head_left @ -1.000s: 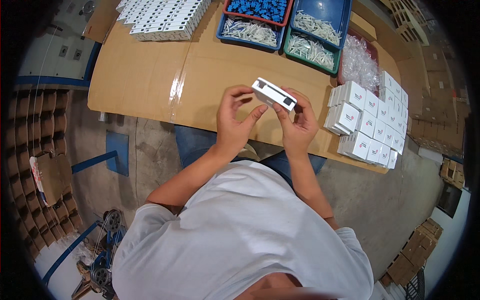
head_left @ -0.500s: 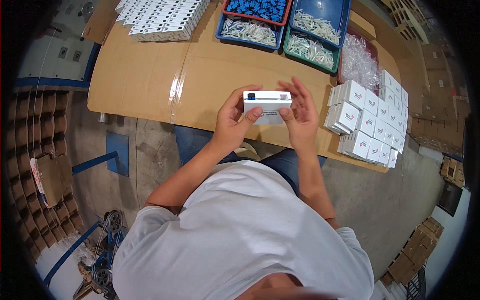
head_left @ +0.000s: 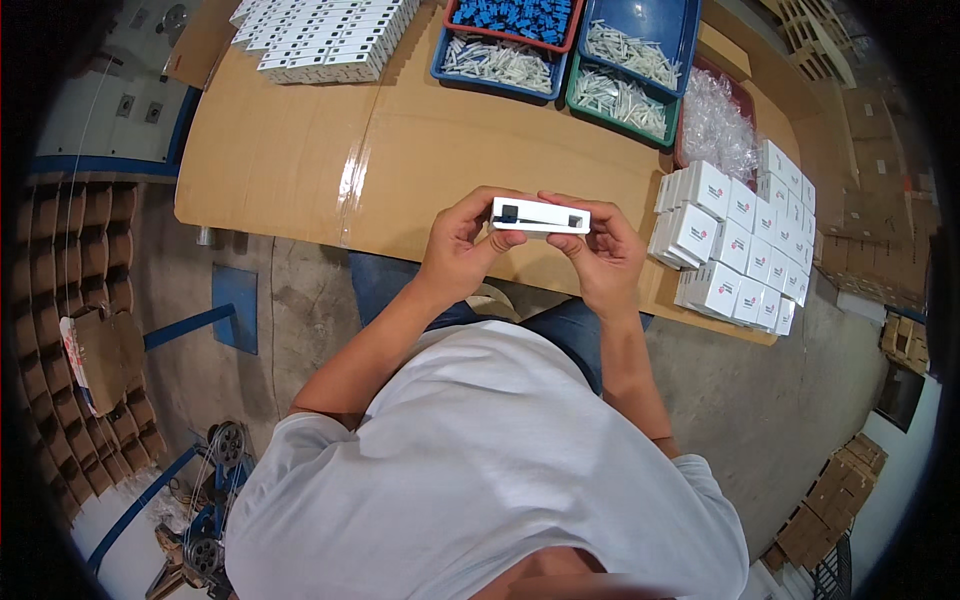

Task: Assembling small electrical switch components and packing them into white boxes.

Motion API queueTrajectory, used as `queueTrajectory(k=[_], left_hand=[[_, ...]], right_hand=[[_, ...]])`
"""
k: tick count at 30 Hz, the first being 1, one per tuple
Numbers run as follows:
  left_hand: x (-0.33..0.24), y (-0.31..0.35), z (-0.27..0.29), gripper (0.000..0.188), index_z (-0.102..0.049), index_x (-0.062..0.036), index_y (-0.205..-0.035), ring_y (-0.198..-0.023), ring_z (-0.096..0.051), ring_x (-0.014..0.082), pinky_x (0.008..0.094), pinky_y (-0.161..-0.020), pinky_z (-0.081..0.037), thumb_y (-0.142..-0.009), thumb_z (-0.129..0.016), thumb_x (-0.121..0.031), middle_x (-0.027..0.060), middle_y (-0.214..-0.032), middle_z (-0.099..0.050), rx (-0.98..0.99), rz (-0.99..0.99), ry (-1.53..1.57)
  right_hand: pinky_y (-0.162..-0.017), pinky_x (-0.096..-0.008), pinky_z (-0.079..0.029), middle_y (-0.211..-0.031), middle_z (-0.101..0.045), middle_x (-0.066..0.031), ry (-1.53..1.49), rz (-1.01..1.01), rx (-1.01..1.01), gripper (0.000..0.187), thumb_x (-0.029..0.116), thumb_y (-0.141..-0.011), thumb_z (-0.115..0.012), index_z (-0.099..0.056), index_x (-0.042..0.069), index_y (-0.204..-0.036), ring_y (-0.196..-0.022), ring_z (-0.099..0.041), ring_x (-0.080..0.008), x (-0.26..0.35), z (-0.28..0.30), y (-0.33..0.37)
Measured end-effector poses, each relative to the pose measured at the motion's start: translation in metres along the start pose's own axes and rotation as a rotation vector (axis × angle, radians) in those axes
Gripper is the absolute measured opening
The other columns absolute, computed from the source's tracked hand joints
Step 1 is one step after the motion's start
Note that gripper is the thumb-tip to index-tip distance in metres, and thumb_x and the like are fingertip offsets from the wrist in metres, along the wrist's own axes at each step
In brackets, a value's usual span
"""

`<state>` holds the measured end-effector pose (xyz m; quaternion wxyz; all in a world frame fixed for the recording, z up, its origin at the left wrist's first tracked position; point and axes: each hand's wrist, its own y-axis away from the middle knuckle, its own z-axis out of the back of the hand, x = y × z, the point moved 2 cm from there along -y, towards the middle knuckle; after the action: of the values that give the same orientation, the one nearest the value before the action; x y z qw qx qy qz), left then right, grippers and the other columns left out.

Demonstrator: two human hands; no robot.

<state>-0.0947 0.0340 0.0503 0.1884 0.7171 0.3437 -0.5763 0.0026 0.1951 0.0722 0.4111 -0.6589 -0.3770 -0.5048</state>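
Note:
Between my two hands is a small flat white box (head_left: 541,214), held over the table's near edge. Its narrow side faces up, with a dark blue piece in a window at the left end and a square opening at the right end. My left hand (head_left: 465,242) grips the left end, thumb on the near face and fingers behind. My right hand (head_left: 606,255) holds the right end the same way, its thumb near the opening. The fingertips on the far face are partly hidden by the box.
The cardboard-topped table (head_left: 280,160) carries stacked white boxes (head_left: 330,45) at far left and more white boxes (head_left: 745,240) at right. A red tray of blue pieces (head_left: 515,18), a blue tray (head_left: 500,62), a green tray (head_left: 620,100) and clear plastic wrappers (head_left: 718,125) stand at the back.
The box has tipped so its narrow side shows more fully and its printed broad face is out of sight. My right fingers, raised and spread before, now close around its right end.

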Motion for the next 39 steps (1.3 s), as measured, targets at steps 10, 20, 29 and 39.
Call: queueTrajectory(k=[10,20,29,39], left_hand=[[-0.002,0.000,-0.001,0.028,-0.063,-0.0002,-0.124,-0.107,-0.063,0.0122,0.0277,-0.094,-0.050,-0.099,-0.069,-0.011,0.0056,-0.114,-0.070,0.007,-0.027,0.075],[0.014,-0.010,0.010,0.035,-0.062,0.0001,-0.127,-0.110,-0.064,0.0143,0.0302,-0.098,-0.050,-0.101,-0.069,-0.022,0.0061,-0.116,-0.069,0.050,0.096,0.052],[0.021,-0.021,0.009,0.036,-0.064,-0.0002,-0.126,-0.100,-0.061,0.0077,0.0248,-0.089,-0.049,-0.107,-0.060,-0.030,0.0016,-0.108,-0.069,0.054,0.209,0.114],[0.035,-0.022,0.004,0.036,-0.065,-0.0017,-0.127,-0.097,-0.063,0.0072,0.0238,-0.084,-0.050,-0.106,-0.061,-0.031,0.0006,-0.106,-0.070,-0.096,0.379,0.193]], right_hand=[[-0.103,-0.0368,-0.054,-0.125,-0.071,-0.0200,0.006,0.016,0.005,0.035,-0.006,-0.086,-0.078,-0.064,-0.004,-0.118,-0.119,-0.068,-0.0250,0.001,0.001,0.001],[-0.097,-0.0330,-0.056,-0.119,-0.073,-0.0144,-0.046,-0.114,-0.033,0.031,0.000,-0.091,-0.077,-0.066,-0.003,-0.120,-0.111,-0.068,-0.0196,-0.017,0.007,0.003],[-0.084,-0.0259,-0.054,-0.103,-0.073,-0.0068,-0.031,-0.153,-0.162,0.022,0.005,-0.094,-0.075,-0.069,-0.004,-0.114,-0.095,-0.067,-0.0123,-0.022,0.012,0.002],[-0.083,-0.0240,-0.054,-0.101,-0.073,-0.0063,-0.096,-0.276,-0.290,0.028,0.007,-0.095,-0.075,-0.066,-0.006,-0.119,-0.093,-0.067,-0.0113,-0.035,0.010,-0.004]])
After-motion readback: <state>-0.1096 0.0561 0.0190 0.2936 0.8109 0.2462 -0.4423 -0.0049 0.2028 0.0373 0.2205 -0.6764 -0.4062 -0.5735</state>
